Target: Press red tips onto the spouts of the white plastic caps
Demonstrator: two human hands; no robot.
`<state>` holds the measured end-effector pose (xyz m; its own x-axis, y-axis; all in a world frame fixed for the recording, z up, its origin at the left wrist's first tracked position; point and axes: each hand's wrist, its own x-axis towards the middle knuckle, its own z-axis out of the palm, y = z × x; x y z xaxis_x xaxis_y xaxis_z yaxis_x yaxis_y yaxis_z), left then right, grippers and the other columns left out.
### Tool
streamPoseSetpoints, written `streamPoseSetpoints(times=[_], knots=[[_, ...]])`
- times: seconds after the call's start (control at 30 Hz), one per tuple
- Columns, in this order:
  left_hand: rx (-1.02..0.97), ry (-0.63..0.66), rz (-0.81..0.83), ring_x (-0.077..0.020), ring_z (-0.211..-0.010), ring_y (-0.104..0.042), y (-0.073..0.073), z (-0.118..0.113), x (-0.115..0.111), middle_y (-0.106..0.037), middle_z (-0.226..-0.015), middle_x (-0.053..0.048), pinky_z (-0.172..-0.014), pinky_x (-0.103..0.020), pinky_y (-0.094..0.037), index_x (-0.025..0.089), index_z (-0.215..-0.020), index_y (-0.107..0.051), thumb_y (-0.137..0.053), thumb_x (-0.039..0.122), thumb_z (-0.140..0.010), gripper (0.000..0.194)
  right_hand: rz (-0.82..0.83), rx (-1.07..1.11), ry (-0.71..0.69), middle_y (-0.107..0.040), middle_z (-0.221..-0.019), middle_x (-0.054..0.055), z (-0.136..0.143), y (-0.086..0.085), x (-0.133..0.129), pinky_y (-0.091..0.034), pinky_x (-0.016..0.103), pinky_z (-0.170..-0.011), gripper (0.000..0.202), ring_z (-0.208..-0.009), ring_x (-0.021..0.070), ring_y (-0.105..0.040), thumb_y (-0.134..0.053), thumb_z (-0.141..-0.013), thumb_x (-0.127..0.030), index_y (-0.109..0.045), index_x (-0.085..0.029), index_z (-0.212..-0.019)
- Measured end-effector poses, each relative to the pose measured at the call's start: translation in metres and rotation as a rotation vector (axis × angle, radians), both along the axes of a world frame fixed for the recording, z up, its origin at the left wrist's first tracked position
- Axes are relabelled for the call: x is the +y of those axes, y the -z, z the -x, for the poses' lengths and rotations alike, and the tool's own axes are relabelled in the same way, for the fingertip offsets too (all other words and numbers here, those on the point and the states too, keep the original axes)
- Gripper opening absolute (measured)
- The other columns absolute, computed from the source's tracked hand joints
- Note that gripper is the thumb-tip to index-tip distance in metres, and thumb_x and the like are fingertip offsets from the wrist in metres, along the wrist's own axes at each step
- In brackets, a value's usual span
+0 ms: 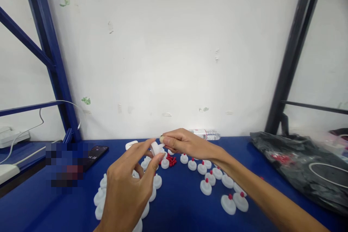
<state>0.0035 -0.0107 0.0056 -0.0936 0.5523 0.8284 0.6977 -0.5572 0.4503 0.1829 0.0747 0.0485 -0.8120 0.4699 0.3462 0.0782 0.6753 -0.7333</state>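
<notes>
My left hand (130, 177) grips a white plastic cap (155, 148) by its rim, thumb and fingers around it, above the blue table. My right hand (185, 143) is closed at the cap's narrow tip, its thumb and fingers pinched together; what sits between them is hidden. Below the hands lies a pile of small red pieces (172, 160). White caps without visible red tips (99, 196) stand around my left hand, partly covered by it. Right of centre, several white caps with red tips (206, 187) stand in loose rows, some behind my right forearm.
A clear bottle (212, 135) lies by the wall. At left are a phone (96, 154), white cables and a power strip (8, 174). A black plastic bag (293, 166) covers the right side. Metal posts (51, 54) rise at both sides.
</notes>
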Motion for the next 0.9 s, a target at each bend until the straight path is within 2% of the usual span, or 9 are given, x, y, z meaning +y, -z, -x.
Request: streamPoseSetpoints(times=[0.37, 0.57, 0.73, 0.9], knots=[[-0.013, -0.013, -0.014, -0.0073, -0.047, -0.048, 0.003, -0.003, -0.002, -0.067, -0.076, 0.005, -0.046, -0.021, -0.043, 0.025, -0.107, -0.072, -0.071, 0.039, -0.087, 0.024, -0.152, -0.047, 0.035, -0.036, -0.067, -0.005, -0.001, -0.002, -0.003, -0.028, 0.026, -0.057, 0.042, -0.059, 0.0104, -0.032, -0.038, -0.105, -0.046, -0.038, -0.02, -0.071], [-0.136, -0.004, 0.075, -0.009, -0.05, -0.052, -0.001, -0.007, -0.008, -0.066, -0.073, 0.004, -0.049, -0.02, -0.047, 0.026, -0.104, -0.074, -0.073, 0.045, -0.083, 0.028, -0.23, -0.047, 0.074, -0.039, -0.065, -0.005, -0.001, -0.008, -0.013, -0.03, 0.026, -0.059, 0.037, -0.059, 0.0101, -0.035, -0.037, -0.106, -0.036, -0.041, -0.02, -0.073], [-0.212, -0.005, 0.131, -0.0096, -0.047, -0.048, -0.002, -0.004, -0.011, -0.064, -0.064, 0.005, -0.043, -0.02, -0.044, 0.026, -0.103, -0.076, -0.074, 0.051, -0.08, 0.034, -0.287, -0.043, 0.112, -0.038, -0.063, -0.006, 0.002, -0.012, -0.02, -0.029, 0.026, -0.058, 0.036, -0.057, 0.0093, -0.035, -0.038, -0.106, -0.033, -0.039, -0.02, -0.071], [-0.203, -0.024, 0.275, -0.0112, -0.042, -0.049, -0.001, 0.001, -0.002, -0.071, -0.068, 0.002, -0.037, -0.023, -0.04, 0.025, -0.108, -0.077, -0.071, 0.061, -0.076, 0.049, -0.29, -0.106, 0.11, -0.039, -0.062, -0.006, -0.004, -0.016, -0.014, -0.029, 0.026, -0.057, 0.039, -0.055, 0.0093, -0.034, -0.038, -0.105, -0.039, -0.042, -0.02, -0.071]])
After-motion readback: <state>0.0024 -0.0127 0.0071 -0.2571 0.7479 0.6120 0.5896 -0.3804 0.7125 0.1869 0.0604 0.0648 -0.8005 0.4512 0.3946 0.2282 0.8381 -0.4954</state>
